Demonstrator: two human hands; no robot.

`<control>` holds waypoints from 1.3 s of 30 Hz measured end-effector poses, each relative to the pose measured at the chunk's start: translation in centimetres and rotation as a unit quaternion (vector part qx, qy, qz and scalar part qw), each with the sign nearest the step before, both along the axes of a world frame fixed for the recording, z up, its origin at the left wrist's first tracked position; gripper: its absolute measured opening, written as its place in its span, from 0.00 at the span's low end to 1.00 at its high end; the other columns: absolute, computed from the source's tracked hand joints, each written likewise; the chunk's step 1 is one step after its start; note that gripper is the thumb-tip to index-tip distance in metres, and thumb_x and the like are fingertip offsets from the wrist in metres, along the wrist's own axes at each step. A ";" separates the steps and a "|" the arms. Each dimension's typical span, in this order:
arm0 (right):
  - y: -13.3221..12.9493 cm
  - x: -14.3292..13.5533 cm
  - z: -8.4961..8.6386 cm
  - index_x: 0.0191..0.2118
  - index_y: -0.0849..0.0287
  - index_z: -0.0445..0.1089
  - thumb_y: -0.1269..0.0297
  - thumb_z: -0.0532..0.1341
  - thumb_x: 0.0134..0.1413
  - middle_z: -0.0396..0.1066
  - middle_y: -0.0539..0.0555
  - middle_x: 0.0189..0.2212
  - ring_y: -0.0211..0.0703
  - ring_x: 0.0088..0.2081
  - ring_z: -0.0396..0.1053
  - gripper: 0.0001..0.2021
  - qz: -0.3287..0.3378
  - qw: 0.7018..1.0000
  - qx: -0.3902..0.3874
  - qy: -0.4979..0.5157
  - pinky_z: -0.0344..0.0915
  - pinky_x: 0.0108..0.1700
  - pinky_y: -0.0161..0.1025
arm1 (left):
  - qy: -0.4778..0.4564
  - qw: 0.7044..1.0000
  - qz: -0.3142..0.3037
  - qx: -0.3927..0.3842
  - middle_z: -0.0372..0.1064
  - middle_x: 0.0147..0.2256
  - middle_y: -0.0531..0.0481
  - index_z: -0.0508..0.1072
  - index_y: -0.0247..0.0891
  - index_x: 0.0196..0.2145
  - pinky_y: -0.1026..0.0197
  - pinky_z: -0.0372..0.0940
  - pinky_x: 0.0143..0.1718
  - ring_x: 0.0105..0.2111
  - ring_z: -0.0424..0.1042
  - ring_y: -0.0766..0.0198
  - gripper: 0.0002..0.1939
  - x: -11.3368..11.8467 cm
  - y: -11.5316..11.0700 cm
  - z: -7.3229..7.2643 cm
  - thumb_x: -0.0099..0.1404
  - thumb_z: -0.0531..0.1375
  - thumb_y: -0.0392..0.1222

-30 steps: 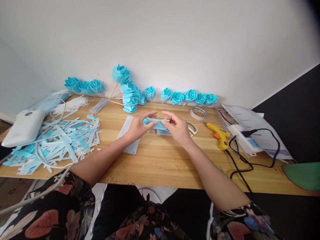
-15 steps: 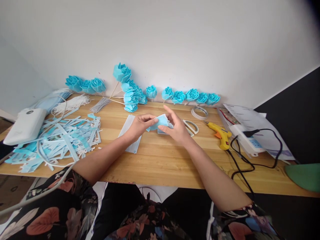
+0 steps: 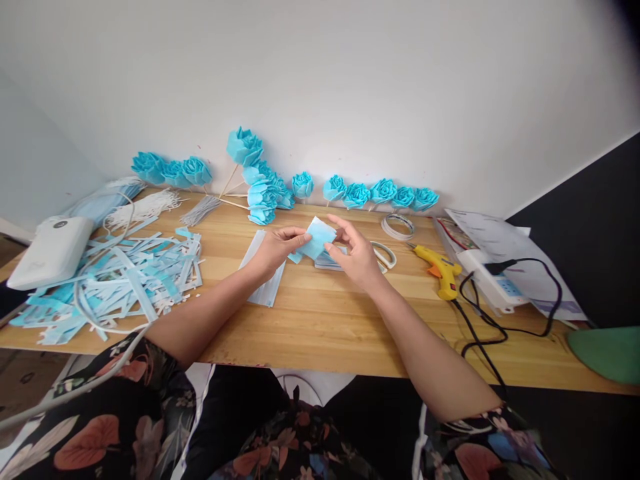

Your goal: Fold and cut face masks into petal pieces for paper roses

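Between my two hands is a small light-blue square sheet (image 3: pixel 321 238), raised above the table. My left hand (image 3: pixel 275 252) pinches its left side between thumb and fingers. At its right edge, the thumb and fingers of my right hand (image 3: pixel 356 252) close on the sheet. A stack of folded blue pieces (image 3: pixel 329 261) lies on the table just below the sheet. Under my left wrist rests a long pale blue strip (image 3: pixel 269 290), partly covered. White-handled scissors (image 3: pixel 385 255) lie behind my right hand, their blades hidden.
Several blue flowers (image 3: pixel 357 195) on sticks line the wall. Left are cut strips (image 3: pixel 120 280), a white device (image 3: pixel 53 250) and thin wires (image 3: pixel 200 210). Right are a tape roll (image 3: pixel 398 227), a yellow glue gun (image 3: pixel 440 268), a power strip (image 3: pixel 493 283) and black cords (image 3: pixel 483 340).
The blue sheet is now flat and diamond-shaped between my hands, where it looked crumpled before. My right fingers have come in closer to it, and more of the stack below shows.
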State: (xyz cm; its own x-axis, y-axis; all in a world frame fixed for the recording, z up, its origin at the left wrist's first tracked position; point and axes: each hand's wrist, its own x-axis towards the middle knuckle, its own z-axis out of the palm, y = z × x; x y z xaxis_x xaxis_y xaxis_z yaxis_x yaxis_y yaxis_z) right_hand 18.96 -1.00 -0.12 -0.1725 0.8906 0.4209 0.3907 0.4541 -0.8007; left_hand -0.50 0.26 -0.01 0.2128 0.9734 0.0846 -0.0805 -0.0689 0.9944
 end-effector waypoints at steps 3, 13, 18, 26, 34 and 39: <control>-0.1 -0.1 0.2 0.59 0.53 0.65 0.68 0.62 0.53 0.71 0.51 0.34 0.44 0.39 0.72 0.26 -0.027 0.999 0.029 -0.027 0.68 0.50 0.46 | 0.019 1.000 0.004 0.011 0.74 0.28 0.50 0.79 0.34 0.28 0.65 0.58 0.24 0.24 0.65 0.69 0.14 -0.1 0.3 0.0 0.51 0.69 0.50; -0.2 0.2 0.7 0.50 0.54 0.68 0.66 0.63 0.54 0.75 0.53 0.41 0.44 0.43 0.73 0.16 0.003 0.998 0.051 -0.029 0.67 0.49 0.43 | -0.019 0.999 -0.025 -0.035 0.75 0.28 0.47 0.77 0.33 0.29 0.60 0.67 0.34 0.28 0.73 0.64 0.17 -0.2 0.2 -0.1 0.51 0.70 0.51; 0.0 0.4 0.6 0.44 0.55 0.69 0.64 0.64 0.53 0.75 0.53 0.42 0.45 0.45 0.72 0.12 0.006 0.996 0.064 -0.070 0.66 0.50 0.43 | 0.058 0.998 -0.021 0.021 0.74 0.28 0.47 0.77 0.32 0.30 0.61 0.65 0.31 0.28 0.72 0.63 0.16 -0.4 0.3 0.0 0.54 0.66 0.50; 0.6 0.7 0.1 0.34 0.56 0.70 0.61 0.64 0.54 0.73 0.55 0.35 0.48 0.40 0.68 0.06 0.018 0.968 0.148 -0.202 0.63 0.43 0.43 | 0.110 0.990 -0.015 0.092 0.74 0.26 0.48 0.77 0.33 0.29 0.63 0.64 0.29 0.27 0.71 0.64 0.13 -0.3 0.1 0.3 0.56 0.64 0.48; 0.9 1.2 0.5 0.21 0.57 0.63 0.57 0.61 0.59 0.69 0.53 0.26 0.44 0.33 0.64 0.17 0.016 0.953 0.164 -0.254 0.58 0.38 0.41 | 0.072 0.996 -0.052 0.024 0.75 0.25 0.48 0.78 0.32 0.30 0.63 0.64 0.28 0.26 0.72 0.65 0.18 -0.3 0.3 -0.1 0.51 0.69 0.51; 0.5 0.9 0.5 0.23 0.57 0.63 0.55 0.63 0.55 0.68 0.50 0.23 0.40 0.27 0.62 0.16 -0.037 0.962 0.100 -0.251 0.52 0.30 0.38 | 0.043 0.998 -0.039 -0.013 0.75 0.26 0.48 0.78 0.32 0.30 0.63 0.64 0.28 0.25 0.73 0.64 0.19 -0.3 0.4 -0.2 0.49 0.70 0.52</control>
State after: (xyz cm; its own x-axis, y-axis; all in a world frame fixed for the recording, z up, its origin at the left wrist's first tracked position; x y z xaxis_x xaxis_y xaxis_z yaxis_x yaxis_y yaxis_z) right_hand 19.85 -0.51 0.35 -0.3375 0.8183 0.4652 0.7426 0.5352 -0.4026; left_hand -0.78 0.68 -0.17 0.2938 0.9551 0.0380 0.0014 -0.0402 0.9992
